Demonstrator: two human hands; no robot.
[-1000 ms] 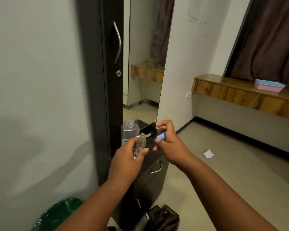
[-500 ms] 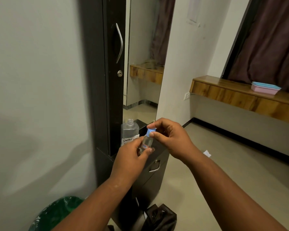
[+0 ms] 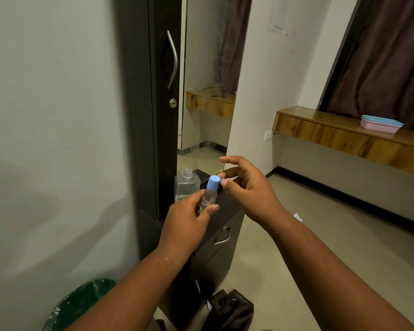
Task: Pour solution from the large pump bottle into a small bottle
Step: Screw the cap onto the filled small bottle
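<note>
- Two hands meet over the dark cabinet top (image 3: pixel 227 201): the left hand (image 3: pixel 189 220) grips the small bottle (image 3: pixel 208 198) upright, and the right hand (image 3: pixel 246 187) is loose with spread fingers, its thumb tip by the blue cap (image 3: pixel 213 182).
- Its small label is unreadable; the large bottle (image 3: pixel 186 186), uncapped just behind, shows partial print "Con".
- Half a second ago the right fingers pinched the cap; now they have let go and the cap sits on.
- Open floor lies right of the cabinet edge.

Your left hand (image 3: pixel 189 223) holds the small bottle (image 3: pixel 209 195) upright above the cabinet top (image 3: pixel 227 201), cap (image 3: pixel 213 182) on. At its 10 o'clock stands the large bottle (image 3: pixel 186 185); at 3 o'clock, beside the cap, your right hand (image 3: pixel 246 189).
</note>
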